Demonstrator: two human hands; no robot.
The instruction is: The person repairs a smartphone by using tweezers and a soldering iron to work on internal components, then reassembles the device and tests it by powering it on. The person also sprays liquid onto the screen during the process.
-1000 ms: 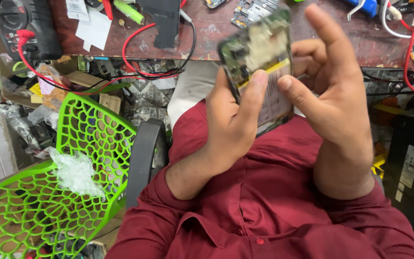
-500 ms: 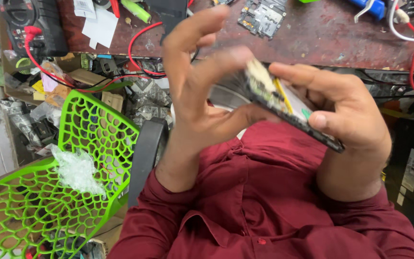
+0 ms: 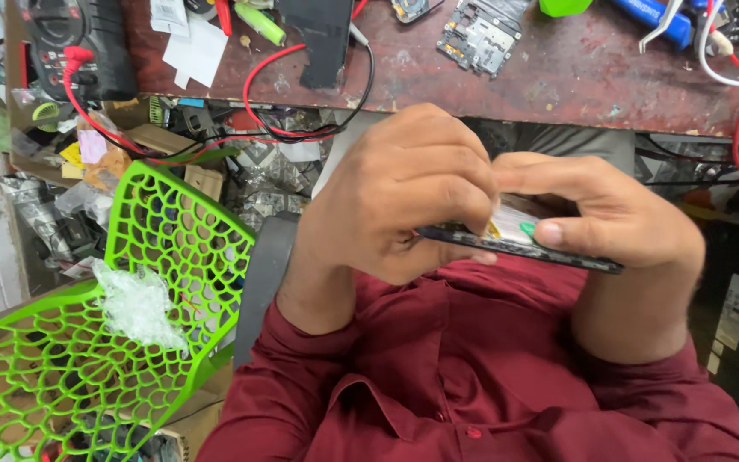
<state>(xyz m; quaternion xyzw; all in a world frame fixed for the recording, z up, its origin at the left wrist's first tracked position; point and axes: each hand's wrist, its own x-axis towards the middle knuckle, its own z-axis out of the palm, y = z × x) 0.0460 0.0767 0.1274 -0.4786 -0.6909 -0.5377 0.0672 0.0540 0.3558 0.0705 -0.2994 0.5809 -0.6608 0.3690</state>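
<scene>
An opened phone point(image 3: 523, 244), seen almost edge-on, lies flat between both hands above my lap. Its dark edge faces me, with a strip of yellow and green inner parts showing on top. My left hand point(image 3: 404, 201) is curled over the phone's left end, fingers bent down onto it. My right hand point(image 3: 609, 218) grips the right end, thumb along the near edge and fingers over the top. Most of the phone's upper face is hidden by my fingers. My dark red shirt point(image 3: 472, 376) fills the frame below.
A brown workbench point(image 3: 575, 68) runs across the top with a black multimeter point(image 3: 79, 43), red leads point(image 3: 267, 85), a black phone part point(image 3: 322, 38), a circuit board point(image 3: 481, 34) and paper slips. A green lattice chair point(image 3: 87, 342) holding crumpled plastic stands left. Clutter lies under the bench.
The phone was upright with its open inside facing me, then tipped over to lie nearly flat. My left hand went from beneath it to curled over its left end.
</scene>
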